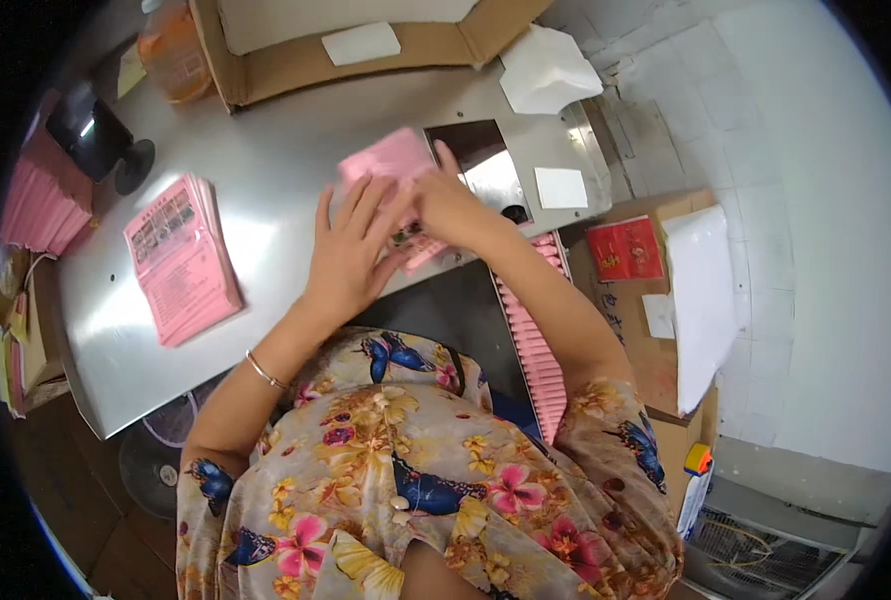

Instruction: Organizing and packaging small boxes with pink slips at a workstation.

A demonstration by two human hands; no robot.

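Note:
A pink printed sheet (394, 157), partly folded and blurred by motion, lies between my hands near the front edge of the metal table. Stretched and spread, the fingers of my left hand (351, 238) rest against its near left side. My right hand (453, 207) has its fingers curled on the sheet's right side, with one finger pointing up. Below the hands, a printed part of pink paper (421, 250) shows at the table edge; whether it belongs to the same sheet I cannot tell. To the left lies a stack of pink printed leaflets (184, 265).
A long row of folded pink papers (534, 345) runs beside my right forearm. Right of my hands, the metal table (276, 150) has a dark rectangular opening (478, 150) and a white card (561, 188). A cardboard box (351, 80) and an orange bottle (174, 55) stand behind.

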